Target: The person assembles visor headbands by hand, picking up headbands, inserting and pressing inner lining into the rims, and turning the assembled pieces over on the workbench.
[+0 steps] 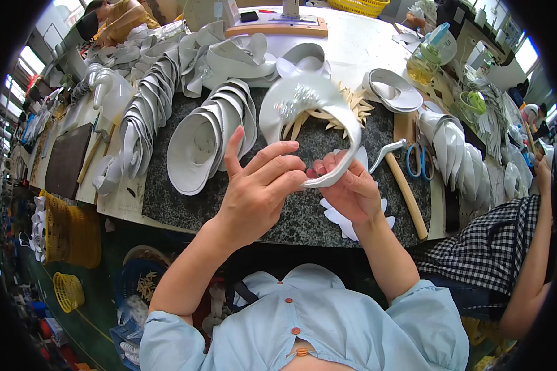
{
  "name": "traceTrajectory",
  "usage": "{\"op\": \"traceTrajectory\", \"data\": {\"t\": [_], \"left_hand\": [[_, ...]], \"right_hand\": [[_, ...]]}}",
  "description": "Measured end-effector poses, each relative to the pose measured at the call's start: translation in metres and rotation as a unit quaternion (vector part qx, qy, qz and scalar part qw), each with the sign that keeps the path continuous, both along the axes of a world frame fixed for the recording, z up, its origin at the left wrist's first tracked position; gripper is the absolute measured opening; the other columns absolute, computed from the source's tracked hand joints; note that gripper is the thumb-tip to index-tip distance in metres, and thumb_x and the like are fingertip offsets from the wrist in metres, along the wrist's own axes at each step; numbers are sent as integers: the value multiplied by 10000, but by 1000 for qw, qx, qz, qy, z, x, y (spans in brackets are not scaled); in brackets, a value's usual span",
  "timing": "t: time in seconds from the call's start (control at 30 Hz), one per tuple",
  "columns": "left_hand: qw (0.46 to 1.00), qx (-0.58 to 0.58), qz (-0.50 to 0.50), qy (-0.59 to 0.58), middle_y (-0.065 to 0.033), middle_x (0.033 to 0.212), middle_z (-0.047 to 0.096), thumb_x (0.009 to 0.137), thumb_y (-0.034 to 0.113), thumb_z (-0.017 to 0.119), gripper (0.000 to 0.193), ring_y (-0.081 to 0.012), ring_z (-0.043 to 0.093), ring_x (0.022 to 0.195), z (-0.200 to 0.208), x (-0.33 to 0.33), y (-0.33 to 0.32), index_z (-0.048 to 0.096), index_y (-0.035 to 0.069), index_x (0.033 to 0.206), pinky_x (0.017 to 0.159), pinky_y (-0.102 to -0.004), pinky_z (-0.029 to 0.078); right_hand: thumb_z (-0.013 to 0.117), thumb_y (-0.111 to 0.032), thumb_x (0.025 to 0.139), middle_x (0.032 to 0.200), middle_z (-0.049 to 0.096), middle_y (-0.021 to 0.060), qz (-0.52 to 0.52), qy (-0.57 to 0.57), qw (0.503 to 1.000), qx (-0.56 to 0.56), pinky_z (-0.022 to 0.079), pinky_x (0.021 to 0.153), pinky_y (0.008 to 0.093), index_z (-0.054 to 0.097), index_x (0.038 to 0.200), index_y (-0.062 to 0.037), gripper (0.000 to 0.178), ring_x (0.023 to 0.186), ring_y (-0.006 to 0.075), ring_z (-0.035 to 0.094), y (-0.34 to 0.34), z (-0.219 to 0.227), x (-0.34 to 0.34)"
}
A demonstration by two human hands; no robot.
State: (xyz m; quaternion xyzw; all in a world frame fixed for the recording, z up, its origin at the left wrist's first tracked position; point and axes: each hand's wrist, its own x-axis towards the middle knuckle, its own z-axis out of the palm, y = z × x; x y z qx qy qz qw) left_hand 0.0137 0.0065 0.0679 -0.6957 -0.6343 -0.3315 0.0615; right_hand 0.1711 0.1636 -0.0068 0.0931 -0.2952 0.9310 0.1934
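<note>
Left hand (260, 191) and right hand (358, 190) both pinching near edge of white sequined shoe upper (291, 93); wooden-handled hammer (407, 198) lies right.

Wkshp w/ hammer (406, 196), stacked white pcs (213, 135)

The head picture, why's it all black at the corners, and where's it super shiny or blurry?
Head view: black corners come from the fisheye lens; head view: glare whitens the far tabletop and right-hand window; head view: the held white piece glitters, and its top edge looks slightly blurred.
</note>
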Motion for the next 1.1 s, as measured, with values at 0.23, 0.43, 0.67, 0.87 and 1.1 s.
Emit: {"op": "traceTrajectory", "data": {"t": [0.23,0.43,0.67,0.87,1.1], "left_hand": [[993,100,65,17,-71,1481,456,760,72,742,339,-288,403,1391,-18,4,-1,727,216,1066,1179,-477,204],[994,103,44,-21,-110,1467,465,724,28,767,385,-314,442,1360,-32,8,2,725,206,1063,1147,-469,284],[989,82,13,-125,-132,1445,473,713,-63,751,533,-328,485,1314,-35,11,6,662,146,1195,1095,-438,385],[951,35,-9,-306,-139,1440,461,714,-116,738,637,-310,528,1276,-41,5,7,579,100,1292,1037,-394,478],[935,19,-12,-354,-138,1440,462,722,-101,748,638,-292,525,1287,-45,3,6,568,92,1303,1004,-392,505]], "right_hand": [[713,10,808,1137,557,100,-42,16,985,166,390,1045,379,709,856,-55,81,1178,242,501,5,3,8],[771,-8,756,1177,560,110,-78,-24,962,259,449,983,338,730,818,-47,84,1114,222,554,10,-3,15],[770,-1,758,1182,563,107,-74,-61,964,246,460,962,316,738,834,-58,101,1103,210,557,11,-5,16],[662,129,706,1154,584,86,-98,-97,956,261,468,914,288,737,836,-57,239,1068,163,571,8,-10,12],[681,77,756,1146,578,83,-101,-126,959,233,445,957,316,722,834,-66,168,1105,177,550,4,-12,12]]}}
